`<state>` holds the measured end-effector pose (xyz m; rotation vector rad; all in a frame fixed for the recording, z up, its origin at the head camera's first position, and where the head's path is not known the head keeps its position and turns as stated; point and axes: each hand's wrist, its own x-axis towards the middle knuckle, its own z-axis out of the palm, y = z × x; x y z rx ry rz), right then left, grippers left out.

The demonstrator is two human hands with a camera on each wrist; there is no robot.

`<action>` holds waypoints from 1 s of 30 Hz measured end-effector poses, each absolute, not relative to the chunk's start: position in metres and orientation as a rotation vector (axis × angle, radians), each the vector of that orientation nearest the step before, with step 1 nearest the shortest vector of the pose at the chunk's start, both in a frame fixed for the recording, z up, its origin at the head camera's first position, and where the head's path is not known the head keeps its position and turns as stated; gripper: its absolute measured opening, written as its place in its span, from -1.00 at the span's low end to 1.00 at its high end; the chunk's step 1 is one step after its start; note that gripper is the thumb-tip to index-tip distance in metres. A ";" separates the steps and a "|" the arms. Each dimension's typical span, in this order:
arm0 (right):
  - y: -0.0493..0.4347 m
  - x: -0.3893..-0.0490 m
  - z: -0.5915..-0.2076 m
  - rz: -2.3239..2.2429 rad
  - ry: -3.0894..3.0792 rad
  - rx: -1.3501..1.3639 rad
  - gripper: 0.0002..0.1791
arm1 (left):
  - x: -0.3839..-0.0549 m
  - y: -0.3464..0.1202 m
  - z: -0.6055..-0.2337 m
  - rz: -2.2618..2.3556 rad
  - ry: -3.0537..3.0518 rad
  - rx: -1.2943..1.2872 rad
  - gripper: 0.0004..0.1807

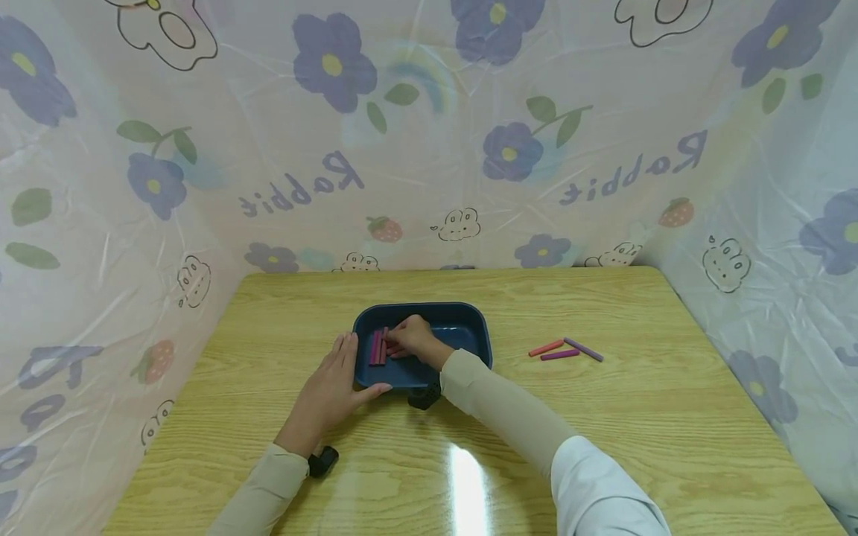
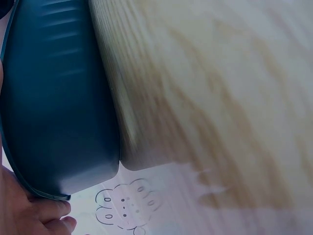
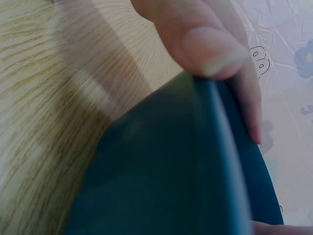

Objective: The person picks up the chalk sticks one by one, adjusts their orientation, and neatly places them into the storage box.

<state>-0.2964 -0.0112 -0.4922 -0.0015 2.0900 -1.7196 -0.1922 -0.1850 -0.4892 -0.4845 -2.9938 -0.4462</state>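
A dark blue tray [image 1: 476, 335] with raised walls stands on the table. My left hand [image 1: 333, 387] holds its left front corner, fingers along the left end and thumb over the front rim. In the left wrist view, fingertips [image 2: 57, 210] bend round the tray's end. My right hand [image 1: 417, 336] reaches inside and pinches a thin reddish stick [image 1: 385, 335] between thumb and fingers. Beside that stick, several purple and red sticks [image 1: 374, 351] lie side by side at the tray's left end. The right wrist view shows the left thumb [image 3: 208, 49] on the rim.
To the right of the tray lie three loose sticks: a red one [image 1: 546, 348], a magenta one [image 1: 560, 355] and a violet one [image 1: 583, 349]. Patterned cloth [image 1: 429, 149] encloses the wooden table [image 1: 643, 417] at the back and sides.
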 end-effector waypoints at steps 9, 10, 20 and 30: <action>-0.011 -0.295 -0.490 -1.699 2.097 -0.026 -0.82 | -0.191 -0.185 -0.488 -0.452 -3.018 -0.473 0.23; -0.011 -0.294 -0.491 -1.698 2.101 -0.032 -0.82 | -0.191 -0.185 -0.487 -0.456 -3.022 -0.472 0.23; -0.011 -0.293 -0.489 -1.715 2.110 -0.043 -0.81 | -0.192 -0.185 -0.486 -0.442 -3.042 -0.476 0.23; -0.010 -0.293 -0.486 -1.706 2.138 -0.059 -0.84 | -0.194 -0.185 -0.486 -0.443 -3.031 -0.474 0.23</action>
